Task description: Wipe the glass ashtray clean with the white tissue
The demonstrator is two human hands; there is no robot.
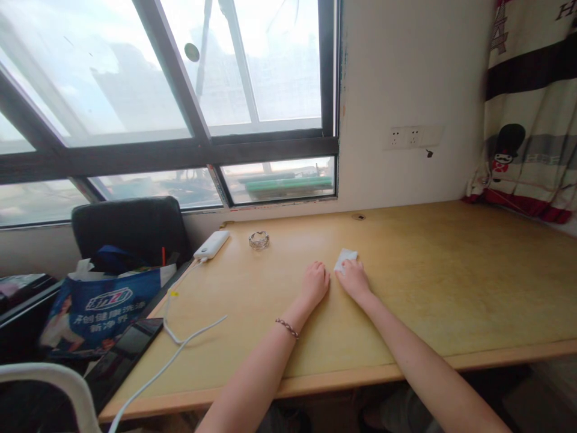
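A small folded white tissue or cloth point(346, 255) lies on the wooden desk, under the fingers of my right hand point(355, 279). These fingers are bent and press on its near part, while its far corner shows beyond them. Just to the left, my left hand point(315, 281) rests on the desktop with its fingers curled in; nothing shows in it, and it is apart from the tissue. A braided bracelet point(287, 328) circles my left wrist.
On the desk point(442, 270) stand a silvery wire ring-shaped object point(259, 240) and a white power bank point(211, 245) with a white cable point(180, 344). A dark tablet-like slab point(128, 349) lies at the left edge, near a blue bag point(103, 313) on a black chair point(130, 231).
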